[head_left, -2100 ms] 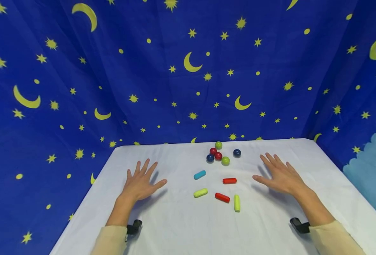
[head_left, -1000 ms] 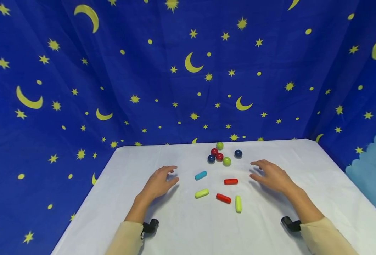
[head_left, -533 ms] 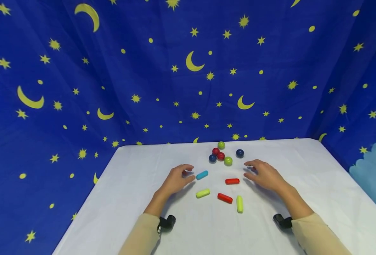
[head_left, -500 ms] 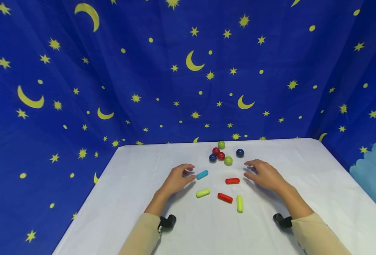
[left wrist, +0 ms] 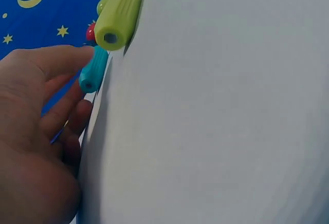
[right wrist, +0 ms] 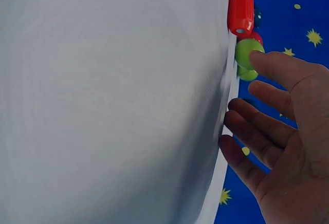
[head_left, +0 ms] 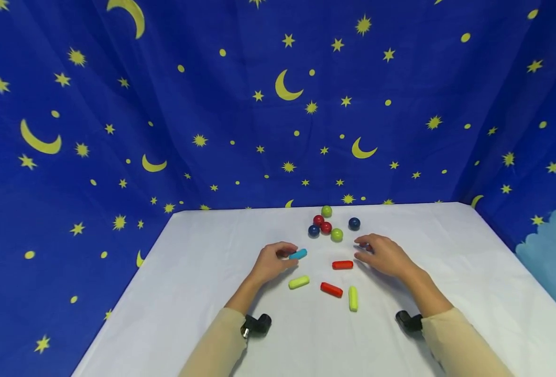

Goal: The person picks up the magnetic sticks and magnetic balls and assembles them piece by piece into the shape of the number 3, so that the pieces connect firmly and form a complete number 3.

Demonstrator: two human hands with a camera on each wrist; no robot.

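Note:
My left hand (head_left: 269, 262) is over the white table, thumb and fingers on either side of a short light-blue grooved rod (head_left: 298, 254). In the left wrist view, the thumb tip overlaps the upper part of this light-blue rod (left wrist: 93, 72), whose near end has a small hollow. A yellow-green grooved rod (left wrist: 119, 17) lies close by. My right hand (head_left: 382, 254) holds nothing; its fingers are loosely bent, just right of a red rod (head_left: 342, 265). The right wrist view has those fingers (right wrist: 257, 126) spread apart, with the red rod (right wrist: 241, 5) beyond the thumb.
Nearer to me lie another red rod (head_left: 331, 289) and two yellow-green rods, one upright (head_left: 353, 298) in view. Several shiny balls, such as a green ball (head_left: 336, 235) and a dark blue ball (head_left: 354, 223), cluster at the back. A blue star-printed curtain (head_left: 240, 104) hangs behind.
Both hands were spread flat at the sides, then moved inward with fingers bending. The left hand has reached the light-blue rod; the right has come nearer the red rod. The rods stay in place.

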